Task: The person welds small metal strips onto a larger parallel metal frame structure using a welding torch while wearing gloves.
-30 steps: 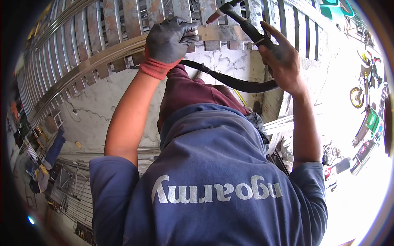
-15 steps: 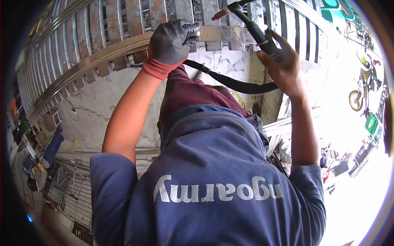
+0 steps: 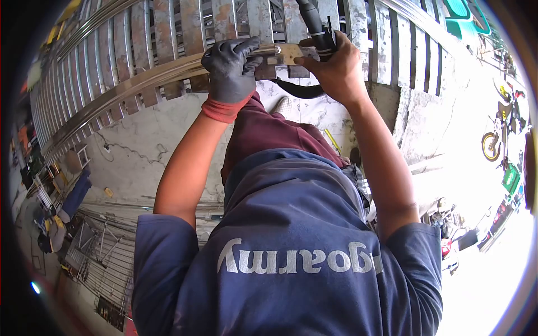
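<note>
My left hand (image 3: 231, 73), in a dark grey glove with a red cuff, is closed on a long, flat metal strip (image 3: 168, 67) lying along the near edge of a slatted metal bench. Bare, my right hand (image 3: 337, 70) wraps round the black handle of a welding torch (image 3: 315, 28). Its thumb rests against a brownish end piece of the strip (image 3: 288, 54). The torch points up and away, and its nozzle is beyond the top of the view. A black cable (image 3: 300, 89) hangs below the bench edge between my hands.
The slatted metal bench (image 3: 193, 28) spans the top. Metal tubes and frames (image 3: 103, 249) lie on the floor at left, near a person sitting low (image 3: 50, 227). Green plastic chairs (image 3: 462, 25) stand at upper right, with a motorbike (image 3: 496, 126) below them.
My right hand has moved left and inward, reaching the strip with the torch still in it. The torch head has left the view at the top. My left hand has shifted slightly down.
</note>
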A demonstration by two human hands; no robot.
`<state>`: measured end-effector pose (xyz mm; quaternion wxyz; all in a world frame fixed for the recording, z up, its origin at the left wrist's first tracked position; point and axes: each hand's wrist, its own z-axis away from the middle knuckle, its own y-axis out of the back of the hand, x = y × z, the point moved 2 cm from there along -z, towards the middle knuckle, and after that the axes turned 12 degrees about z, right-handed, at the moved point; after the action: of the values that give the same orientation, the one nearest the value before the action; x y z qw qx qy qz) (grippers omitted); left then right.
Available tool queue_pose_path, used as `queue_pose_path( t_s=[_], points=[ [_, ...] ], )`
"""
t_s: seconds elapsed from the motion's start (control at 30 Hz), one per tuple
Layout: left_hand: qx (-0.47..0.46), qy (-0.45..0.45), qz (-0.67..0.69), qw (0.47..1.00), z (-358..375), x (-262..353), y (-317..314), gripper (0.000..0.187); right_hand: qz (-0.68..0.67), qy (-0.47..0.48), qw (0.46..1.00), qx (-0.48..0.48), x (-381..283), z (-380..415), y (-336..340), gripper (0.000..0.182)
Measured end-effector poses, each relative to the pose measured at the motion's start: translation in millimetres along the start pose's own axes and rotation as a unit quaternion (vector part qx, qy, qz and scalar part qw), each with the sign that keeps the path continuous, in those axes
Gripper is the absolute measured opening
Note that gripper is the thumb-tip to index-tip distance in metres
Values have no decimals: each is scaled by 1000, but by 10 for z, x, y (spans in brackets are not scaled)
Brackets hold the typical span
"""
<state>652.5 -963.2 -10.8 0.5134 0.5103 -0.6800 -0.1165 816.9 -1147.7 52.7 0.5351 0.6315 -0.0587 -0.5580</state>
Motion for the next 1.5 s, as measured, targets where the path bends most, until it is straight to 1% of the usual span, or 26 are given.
queue_pose_path(
  t_s=[0.07,0.17,0.27,0.37,0.47,0.5,0.57,0.6,0.63,0.7,0.8,0.83,0.9,0.93,1.07,1.17,1.2,1.23,1.27,1.3,1.33,1.37,1.4,1.43,1.47,1.5],
  points=[
    [9,-3,37,999,0,-4,-24,38,21,-2,1000,0,-48,-37,2,41],
    [21,-9,61,998,5,36,-29,37,3,4,1000,-10,-12,-62,-71,41],
    [14,2,45,999,7,90,-3,38,-31,16,999,-10,32,-65,-176,39],
    [-4,8,30,1000,17,126,11,38,-113,11,993,-20,55,-75,-269,35],
    [19,0,13,1000,133,12,-168,38,-72,-4,997,-37,46,-75,-259,33],
    [63,-45,72,994,104,26,-215,34,-90,2,995,-44,54,-35,-223,30],
    [70,-19,162,984,139,-39,-417,30,-79,3,995,-56,182,-73,-259,28],
    [66,-13,95,993,114,45,-389,29,-61,26,997,-38,160,-49,-222,28],
    [68,-49,60,995,84,83,-375,30,-67,24,997,-6,159,-22,-237,28],
    [0,-25,-10,1000,98,130,-433,32,-11,3,1000,5,122,-8,-180,27],
    [-175,43,-167,969,-4,326,-423,31,19,-27,999,4,219,28,-154,25],
    [-178,40,-170,969,-29,290,-397,31,26,-53,998,-11,159,10,-153,25],
    [-180,31,-177,967,-51,335,-379,31,31,-50,998,-6,237,17,-151,25],
    [-166,13,-182,969,-43,311,-391,30,34,-50,998,-4,263,19,-173,25],
    [-158,24,-180,971,-21,307,-378,30,25,-34,999,6,302,34,-207,26],
    [-80,-16,-161,984,-32,274,-407,14,27,-27,999,12,228,69,-167,27],
    [-23,-32,-87,995,-39,231,-412,15,16,-37,999,-4,196,73,-157,29],
    [-41,-24,-105,993,-92,198,-428,16,-27,8,1000,0,320,41,-209,28],
    [2,-22,8,1000,-144,153,-413,15,-96,-5,995,1,369,27,-288,26],
    [-17,-76,57,995,-149,78,-295,18,-50,-18,998,-22,358,10,-261,26],
    [-62,-80,101,990,-174,52,-230,32,-57,-23,998,-26,225,68,-192,28],
    [-69,-88,77,991,-181,-10,-292,44,-20,-58,998,-22,292,63,-199,29],
    [-109,-67,53,990,-256,143,-121,53,-101,-23,995,-3,493,24,-335,31],
    [-115,-81,33,990,-301,221,-71,56,-103,-35,994,4,508,17,-358,32],
    [-155,-83,2,984,-390,287,-30,54,-71,-37,997,13,382,48,-263,31],
    [-179,-61,-5,982,-429,340,-2,50,-49,-35,998,18,235,50,-203,30]
  ],
)
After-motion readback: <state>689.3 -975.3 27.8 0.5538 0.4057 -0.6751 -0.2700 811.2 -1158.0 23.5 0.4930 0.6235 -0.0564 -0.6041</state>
